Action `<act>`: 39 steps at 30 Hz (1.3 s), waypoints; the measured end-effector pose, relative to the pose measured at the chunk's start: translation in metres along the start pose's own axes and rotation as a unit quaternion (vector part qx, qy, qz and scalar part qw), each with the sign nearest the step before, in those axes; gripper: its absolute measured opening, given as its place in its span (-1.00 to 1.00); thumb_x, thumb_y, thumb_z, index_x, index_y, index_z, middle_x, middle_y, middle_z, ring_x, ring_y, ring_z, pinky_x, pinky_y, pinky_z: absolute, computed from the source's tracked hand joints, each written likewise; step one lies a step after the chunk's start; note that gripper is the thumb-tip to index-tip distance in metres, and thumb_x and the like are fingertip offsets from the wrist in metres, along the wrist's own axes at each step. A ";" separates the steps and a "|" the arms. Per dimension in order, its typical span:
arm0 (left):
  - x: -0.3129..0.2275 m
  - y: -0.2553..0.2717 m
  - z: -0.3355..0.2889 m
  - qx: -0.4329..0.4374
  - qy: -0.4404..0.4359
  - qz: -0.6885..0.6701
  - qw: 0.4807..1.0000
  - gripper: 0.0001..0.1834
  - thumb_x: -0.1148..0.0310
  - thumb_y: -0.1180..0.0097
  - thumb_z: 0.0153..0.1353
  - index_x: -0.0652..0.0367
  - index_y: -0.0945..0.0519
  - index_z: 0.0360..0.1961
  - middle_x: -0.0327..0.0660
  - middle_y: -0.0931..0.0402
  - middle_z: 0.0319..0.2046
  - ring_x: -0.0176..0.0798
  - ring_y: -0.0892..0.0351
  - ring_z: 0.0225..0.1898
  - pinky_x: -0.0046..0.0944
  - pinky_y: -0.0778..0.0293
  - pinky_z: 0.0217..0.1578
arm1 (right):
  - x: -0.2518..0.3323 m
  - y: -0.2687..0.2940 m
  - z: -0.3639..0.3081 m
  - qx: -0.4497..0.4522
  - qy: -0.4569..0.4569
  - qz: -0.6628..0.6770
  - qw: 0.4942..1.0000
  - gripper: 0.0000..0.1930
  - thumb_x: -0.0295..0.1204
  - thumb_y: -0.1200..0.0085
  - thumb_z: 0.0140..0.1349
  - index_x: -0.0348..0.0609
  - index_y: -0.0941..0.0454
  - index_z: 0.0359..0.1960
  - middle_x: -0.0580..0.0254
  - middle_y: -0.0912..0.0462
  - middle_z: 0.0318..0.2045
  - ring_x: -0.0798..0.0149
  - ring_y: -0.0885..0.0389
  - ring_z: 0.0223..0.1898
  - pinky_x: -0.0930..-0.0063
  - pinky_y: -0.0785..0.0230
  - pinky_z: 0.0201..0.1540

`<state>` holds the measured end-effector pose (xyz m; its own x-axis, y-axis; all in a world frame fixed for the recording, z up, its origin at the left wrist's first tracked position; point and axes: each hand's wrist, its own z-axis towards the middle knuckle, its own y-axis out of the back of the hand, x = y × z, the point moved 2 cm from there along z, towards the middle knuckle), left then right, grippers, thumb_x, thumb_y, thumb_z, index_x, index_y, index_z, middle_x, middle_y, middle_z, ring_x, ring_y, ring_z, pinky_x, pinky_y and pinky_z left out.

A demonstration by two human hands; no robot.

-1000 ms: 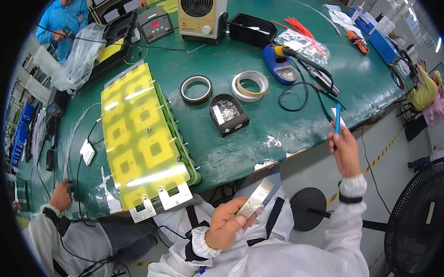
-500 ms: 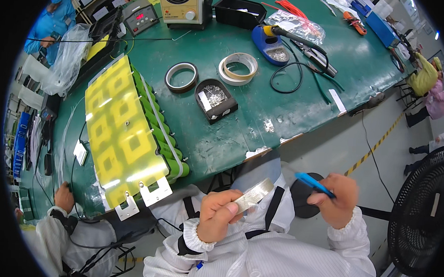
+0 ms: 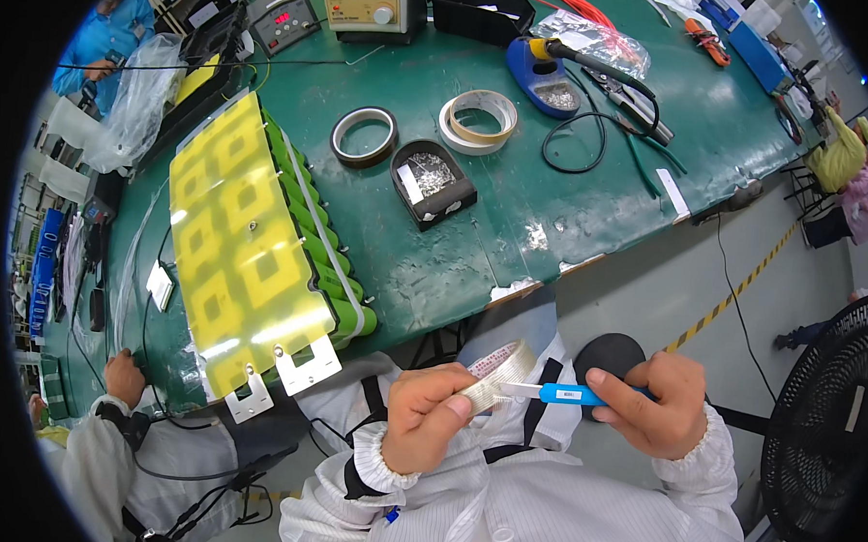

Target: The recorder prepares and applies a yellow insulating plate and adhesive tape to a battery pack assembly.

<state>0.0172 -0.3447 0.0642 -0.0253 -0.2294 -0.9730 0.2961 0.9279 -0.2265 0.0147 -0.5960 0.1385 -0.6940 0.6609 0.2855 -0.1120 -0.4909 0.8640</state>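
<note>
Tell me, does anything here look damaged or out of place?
Yes: the green tabletop looks damaged along its near edge, where pale patches break the green surface. The tape roll and blue-handled knife being held look normal.

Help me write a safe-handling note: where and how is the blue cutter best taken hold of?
Probably by its blue handle, from the right, as the right hand holds it: the handle lies crosswise, with its thin blade pointing left at the tape roll in the left hand, so that end looks best avoided.

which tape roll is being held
The whitish ribbed roll in the left hand; the dark roll and stacked pale rolls lie on the table.
</note>
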 end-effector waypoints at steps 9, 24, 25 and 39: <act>0.003 -0.002 0.005 -0.015 -0.100 0.062 0.993 -0.60 0.25 -0.01 0.21 0.50 -0.59 -0.38 -0.16 -0.40 -0.73 -0.31 -0.31 -0.66 -0.30 -0.21 -0.59 | -0.002 -0.002 -0.001 0.008 -0.004 0.007 1.000 -0.54 -0.23 -0.40 -0.10 0.01 -0.72 -0.08 0.41 -0.32 -0.68 0.41 -0.27 -0.69 0.51 -0.06 -0.67; 0.007 -0.007 0.001 -0.006 -0.013 0.055 0.998 -0.77 0.39 -0.41 0.05 0.31 -0.60 -0.47 -0.26 -0.52 -0.58 -0.49 -0.46 -0.61 -0.43 -0.27 -0.61 | -0.006 0.003 -0.013 -0.041 -0.048 0.054 0.997 -0.57 -0.31 -0.41 -0.09 -0.03 -0.72 -0.09 0.37 -0.40 -0.63 0.39 -0.29 -0.67 0.50 -0.08 -0.65; 0.007 -0.008 0.000 -0.006 -0.012 0.054 0.998 -0.77 0.39 -0.41 0.05 0.31 -0.60 -0.47 -0.26 -0.52 -0.58 -0.49 -0.46 -0.61 -0.43 -0.27 -0.61 | -0.006 0.004 -0.013 -0.042 -0.046 0.042 0.997 -0.56 -0.30 -0.41 -0.10 -0.03 -0.72 -0.09 0.37 -0.40 -0.63 0.39 -0.28 -0.67 0.50 -0.07 -0.65; -0.004 -0.007 0.000 0.050 0.032 0.062 0.996 -0.81 0.37 -0.24 0.21 0.32 -0.60 -0.36 -0.20 -0.51 -0.55 -0.40 -0.49 -0.57 -0.37 -0.32 -0.53 | -0.002 0.003 -0.008 0.025 -0.017 0.014 0.999 -0.58 -0.30 -0.44 -0.12 0.02 -0.73 -0.12 0.42 -0.37 -0.67 0.41 -0.26 -0.69 0.50 -0.04 -0.67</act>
<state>0.0156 -0.3502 0.0693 -0.0423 -0.0926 -0.9948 0.3949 0.9131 -0.1018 0.0098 -0.6033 0.1372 -0.6714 0.6670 0.3230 -0.0574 -0.4814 0.8746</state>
